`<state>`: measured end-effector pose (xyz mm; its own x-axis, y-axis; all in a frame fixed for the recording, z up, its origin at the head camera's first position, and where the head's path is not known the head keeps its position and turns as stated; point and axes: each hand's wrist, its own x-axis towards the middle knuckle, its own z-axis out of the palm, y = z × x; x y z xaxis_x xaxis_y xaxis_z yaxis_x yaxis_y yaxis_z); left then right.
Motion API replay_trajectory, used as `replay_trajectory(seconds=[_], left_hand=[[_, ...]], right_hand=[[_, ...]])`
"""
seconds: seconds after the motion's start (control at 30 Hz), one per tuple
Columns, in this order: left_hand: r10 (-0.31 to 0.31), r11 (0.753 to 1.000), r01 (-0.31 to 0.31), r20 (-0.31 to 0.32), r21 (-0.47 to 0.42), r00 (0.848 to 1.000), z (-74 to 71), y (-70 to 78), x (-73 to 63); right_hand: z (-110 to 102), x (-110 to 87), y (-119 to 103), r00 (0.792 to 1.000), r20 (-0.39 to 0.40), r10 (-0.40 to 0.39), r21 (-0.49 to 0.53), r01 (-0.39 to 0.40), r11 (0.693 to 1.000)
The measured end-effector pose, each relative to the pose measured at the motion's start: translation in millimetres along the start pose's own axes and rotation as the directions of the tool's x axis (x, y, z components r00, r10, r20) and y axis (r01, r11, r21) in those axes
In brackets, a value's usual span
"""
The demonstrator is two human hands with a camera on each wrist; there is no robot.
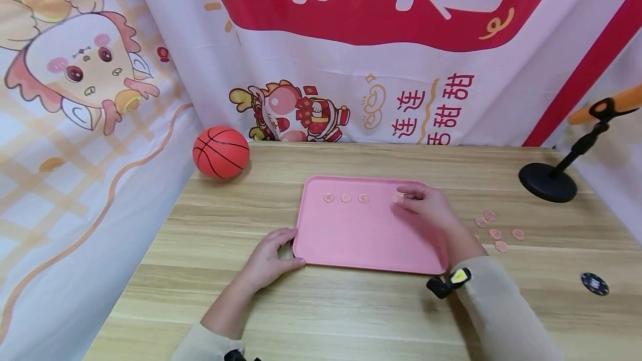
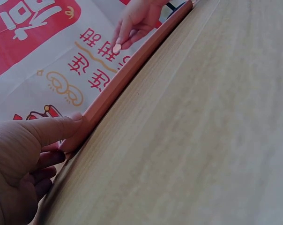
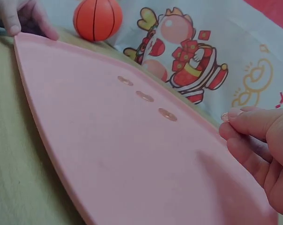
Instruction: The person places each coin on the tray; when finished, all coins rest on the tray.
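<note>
My right hand [image 1: 428, 205] pinches a round copper-coloured coin [image 1: 398, 196] over the pink rectangular plastic-looking tray [image 1: 371, 233], centre frame; my left hand [image 1: 268, 261] grips its lower-left corner; slack fingertips could drop the coin; a tug could scatter the aligned three coins [image 1: 346, 198].

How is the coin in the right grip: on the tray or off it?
Off: the right grip pinches the coin, and the left wrist view shows it in the air, above the tray.

Before me, a wood-grain table [image 1: 351, 311] held a pink tray [image 1: 361, 238], loose coins [image 1: 495, 234] right of it, a red basketball [image 1: 221, 152], a black stand [image 1: 548, 181] and a dark disc [image 1: 595, 283].
</note>
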<state>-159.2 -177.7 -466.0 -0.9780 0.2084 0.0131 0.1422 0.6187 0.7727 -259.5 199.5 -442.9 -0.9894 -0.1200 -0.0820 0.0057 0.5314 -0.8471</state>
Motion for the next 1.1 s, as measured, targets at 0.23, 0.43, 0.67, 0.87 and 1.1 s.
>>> replay_trajectory(seconds=[0.23, 0.43, 0.67, 0.87, 1.1], left_hand=[[0.004, 1.0, -0.004, -0.006, -0.013, 1.0, 0.6, 0.8, 0.2], [0.006, 1.0, -0.006, -0.006, -0.014, 1.0, 0.3, 1.0, 0.2], [0.001, 1.0, -0.001, -0.003, -0.012, 1.0, 0.3, 0.5, 0.6], [0.002, 1.0, -0.002, -0.002, 0.0, 1.0, 0.1, 0.1, 0.9], [0.006, 1.0, -0.006, -0.006, 0.001, 1.0, 0.6, -0.9, 0.5]], right_hand=[[17, 24.6, 6, 0.999, 0.019, -0.049, -0.005, 0.049, 0.999], [25, 31.6, 2, 0.997, 0.08, -0.002, -0.041, 0.005, 0.999], [27, 34.4, -3, 0.992, 0.12, 0.048, -0.07, -0.04, 0.997], [25, 32.9, -9, 0.989, 0.136, 0.057, -0.083, -0.046, 0.995], [24, 34.2, -12, 0.987, 0.149, 0.054, -0.176, -0.028, 0.984]])
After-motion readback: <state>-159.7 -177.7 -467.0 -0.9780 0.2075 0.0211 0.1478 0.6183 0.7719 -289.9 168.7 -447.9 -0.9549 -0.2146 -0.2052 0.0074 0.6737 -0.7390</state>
